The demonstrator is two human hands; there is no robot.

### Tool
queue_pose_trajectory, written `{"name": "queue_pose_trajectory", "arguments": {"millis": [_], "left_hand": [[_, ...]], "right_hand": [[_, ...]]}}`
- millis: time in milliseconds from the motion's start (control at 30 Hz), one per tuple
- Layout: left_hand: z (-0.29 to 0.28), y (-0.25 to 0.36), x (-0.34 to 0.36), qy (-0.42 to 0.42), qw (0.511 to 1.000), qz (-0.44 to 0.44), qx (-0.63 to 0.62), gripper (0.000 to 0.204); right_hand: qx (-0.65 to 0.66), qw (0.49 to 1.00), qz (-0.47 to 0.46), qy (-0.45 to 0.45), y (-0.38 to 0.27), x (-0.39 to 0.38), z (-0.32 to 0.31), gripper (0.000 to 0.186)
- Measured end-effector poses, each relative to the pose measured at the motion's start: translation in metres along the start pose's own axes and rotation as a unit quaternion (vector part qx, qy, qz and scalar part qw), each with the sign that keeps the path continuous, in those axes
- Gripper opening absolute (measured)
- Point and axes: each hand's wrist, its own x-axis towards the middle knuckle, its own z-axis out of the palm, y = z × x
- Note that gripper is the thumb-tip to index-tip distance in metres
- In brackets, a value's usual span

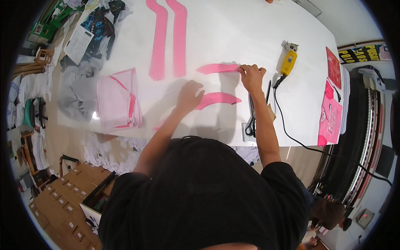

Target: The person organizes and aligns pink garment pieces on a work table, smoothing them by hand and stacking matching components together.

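Note:
My right hand point(252, 78) is at the right end of a curved pink fabric strip point(218, 68) lying on the white table, its fingertips closed on that end. My left hand point(190, 98) is smeared by motion, so its fingers do not read clearly. It is over the left end of a second curved pink fabric piece point(221, 98), nearer to me. Beyond my hands, two long pink strips point(158, 46) lie side by side. Beside my right forearm are black-handled scissors point(250, 128), partly hidden by the arm.
A yellow electric cutter point(288, 62) stands at the right, its black cord point(285, 128) trailing off the table's near right edge. Stacked white and pink panels point(118, 98) lie left, beside grey sheer fabric point(77, 89). Pink printed pieces point(331, 114) lie at the right edge.

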Motion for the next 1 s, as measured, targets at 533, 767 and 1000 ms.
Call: {"name": "queue_pose_trajectory", "arguments": {"millis": [533, 767, 1000], "left_hand": [[-0.043, 0.058, 0.061, -0.008, 0.984, 0.010, -0.180, 0.051], [-0.061, 0.080, 0.097, -0.334, 0.837, -0.045, -0.431, 0.044], [-0.035, 0.043, 0.038, -0.401, 0.767, -0.114, -0.488, 0.033]], "right_hand": [[0.285, 0.945, -0.007, -0.160, -0.059, 0.022, -0.098, 0.016], [0.414, 0.870, -0.087, -0.255, -0.078, 0.014, -0.176, 0.018], [0.514, 0.820, 0.012, -0.252, -0.054, -0.019, -0.171, 0.013]]}}
